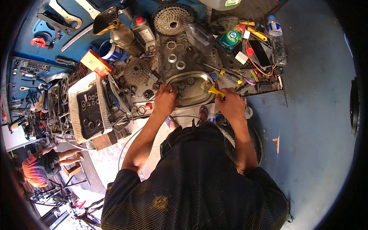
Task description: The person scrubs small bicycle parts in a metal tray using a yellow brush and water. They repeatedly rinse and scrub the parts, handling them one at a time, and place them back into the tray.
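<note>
An oval metal tray (213, 100) of murky liquid lies on the bench in front of me, with dark rings (190, 81) in it. My right hand (232, 105), at the tray's right side, is closed round the yellow handle of a brush (217, 91). The brush head points left over the tray's right end. My left hand (166, 100) is at the tray's left end, its fingers curled down by the rim. What those fingers hold, if anything, is hidden. Two silver rings (176, 62) lie on the bench beyond the tray.
To the left stands a cream plastic basket (72, 100) of small rings and parts. Cassette sprockets (171, 20), a dark bottle (127, 40) and a green soap bottle (229, 40) line the back. Screwdrivers (226, 73), a phone (260, 53) and a water bottle (280, 50) are at right. Another person (42, 166) is far left.
</note>
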Demonstrator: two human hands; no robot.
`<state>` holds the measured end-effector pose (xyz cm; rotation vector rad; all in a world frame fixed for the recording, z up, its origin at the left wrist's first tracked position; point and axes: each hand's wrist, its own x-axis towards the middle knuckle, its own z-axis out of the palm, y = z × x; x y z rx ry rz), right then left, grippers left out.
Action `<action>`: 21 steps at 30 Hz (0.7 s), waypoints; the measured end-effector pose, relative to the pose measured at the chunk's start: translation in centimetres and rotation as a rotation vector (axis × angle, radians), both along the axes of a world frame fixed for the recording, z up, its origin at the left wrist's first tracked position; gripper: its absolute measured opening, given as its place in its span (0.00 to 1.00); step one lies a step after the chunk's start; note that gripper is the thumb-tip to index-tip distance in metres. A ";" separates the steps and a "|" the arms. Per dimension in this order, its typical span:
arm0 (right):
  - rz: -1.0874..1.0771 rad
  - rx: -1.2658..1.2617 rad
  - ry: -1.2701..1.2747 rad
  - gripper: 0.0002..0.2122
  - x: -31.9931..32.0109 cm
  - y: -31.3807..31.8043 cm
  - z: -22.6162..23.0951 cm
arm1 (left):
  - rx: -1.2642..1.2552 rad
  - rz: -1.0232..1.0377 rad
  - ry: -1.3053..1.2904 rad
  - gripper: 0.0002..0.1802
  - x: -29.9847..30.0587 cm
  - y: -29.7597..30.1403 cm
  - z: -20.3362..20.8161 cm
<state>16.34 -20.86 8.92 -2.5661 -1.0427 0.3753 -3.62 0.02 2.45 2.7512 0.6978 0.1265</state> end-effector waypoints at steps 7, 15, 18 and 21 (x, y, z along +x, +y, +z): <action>-0.010 0.043 -0.005 0.15 -0.3 0.7 0.2 | -0.160 0.055 0.011 0.20 -0.6 0.1 -2.2; 0.035 0.016 -0.009 0.17 -0.2 0.4 0.2 | -0.129 0.029 0.058 0.21 -0.5 0.2 -2.2; 0.031 0.030 -0.001 0.17 -0.2 0.1 0.2 | -0.148 0.039 -0.067 0.22 -0.8 0.1 -1.9; 0.012 -0.006 0.023 0.18 -0.2 -0.1 0.3 | 0.055 0.093 -0.075 0.21 -1.2 -0.3 -1.6</action>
